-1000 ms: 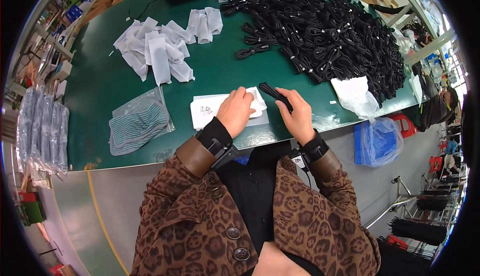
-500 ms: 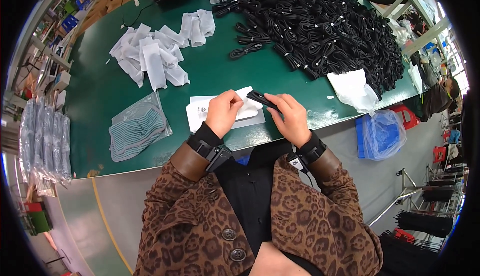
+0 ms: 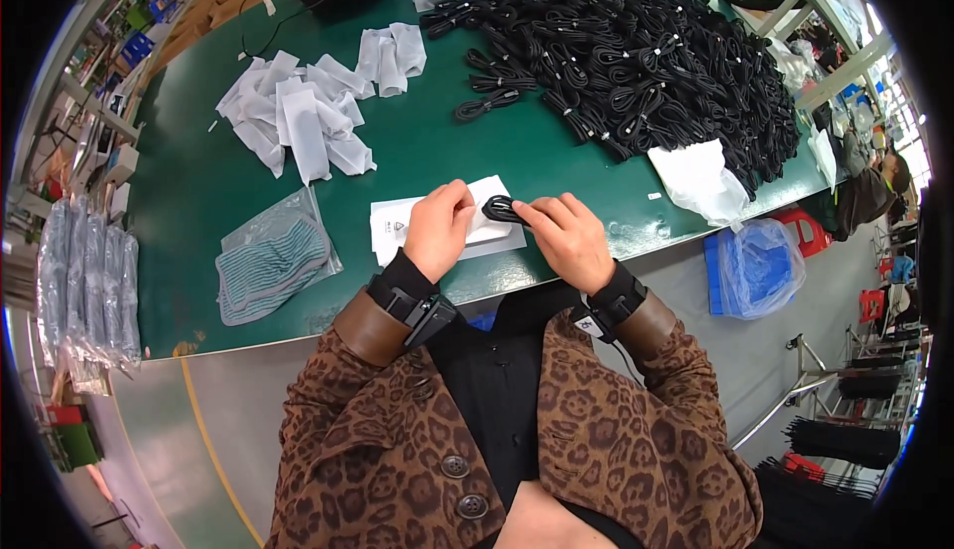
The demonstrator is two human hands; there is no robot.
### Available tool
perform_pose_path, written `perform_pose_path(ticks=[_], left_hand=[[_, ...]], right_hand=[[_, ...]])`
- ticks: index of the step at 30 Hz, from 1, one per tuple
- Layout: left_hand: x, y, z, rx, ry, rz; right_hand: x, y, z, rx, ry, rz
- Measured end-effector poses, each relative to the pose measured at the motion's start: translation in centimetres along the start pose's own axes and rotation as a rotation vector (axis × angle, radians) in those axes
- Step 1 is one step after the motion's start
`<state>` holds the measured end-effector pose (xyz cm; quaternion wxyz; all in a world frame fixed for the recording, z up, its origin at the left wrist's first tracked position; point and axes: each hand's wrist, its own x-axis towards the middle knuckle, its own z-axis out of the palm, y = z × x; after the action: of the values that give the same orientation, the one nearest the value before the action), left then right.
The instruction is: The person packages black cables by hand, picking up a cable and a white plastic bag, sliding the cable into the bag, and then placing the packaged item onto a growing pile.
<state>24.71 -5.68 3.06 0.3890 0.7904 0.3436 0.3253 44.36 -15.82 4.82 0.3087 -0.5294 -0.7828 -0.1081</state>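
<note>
My right hand (image 3: 573, 239) pinches one end of a coiled black cable (image 3: 500, 209), whose looped end points left over a white bag. The white bag (image 3: 485, 189) lies on top of a small stack of flat white bags (image 3: 388, 229) close to the table's near edge. At the bag's left part my left hand (image 3: 437, 229) is closed, thumb against fingers, gripping its edge; the fingertips are partly hidden. The cable's loops overlap the bag, and I cannot tell whether they are inside its mouth.
A big heap of coiled black cables (image 3: 616, 62) covers the far right of the green table (image 3: 417, 142). Filled white sleeves (image 3: 303, 122) lie far left, a striped cloth in a clear bag (image 3: 273, 266) nearer. A crumpled white bag (image 3: 696, 179) sits right, above a lined blue bin (image 3: 755, 271).
The cable in my right hand has turned so its loops show and has moved slightly left and down. The upper bag lies flatter. My left hand stays nearly in place.
</note>
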Motion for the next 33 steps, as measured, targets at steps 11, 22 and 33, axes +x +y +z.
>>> perform_pose_path(ticks=[11,22,33], left_hand=[[0.6,2.3,-0.8,0.151,-0.047,0.396],[3.2,2.0,-3.0,-0.352,-0.062,0.100],[5.1,2.4,-7.8,-0.854,0.068,-0.232]], right_hand=[[0.9,0.6,0.2,1.049,-0.346,0.923],[4.9,-0.6,0.7,0.823,0.184,0.326],[7.4,0.5,-0.4,1.023,-0.010,0.302]])
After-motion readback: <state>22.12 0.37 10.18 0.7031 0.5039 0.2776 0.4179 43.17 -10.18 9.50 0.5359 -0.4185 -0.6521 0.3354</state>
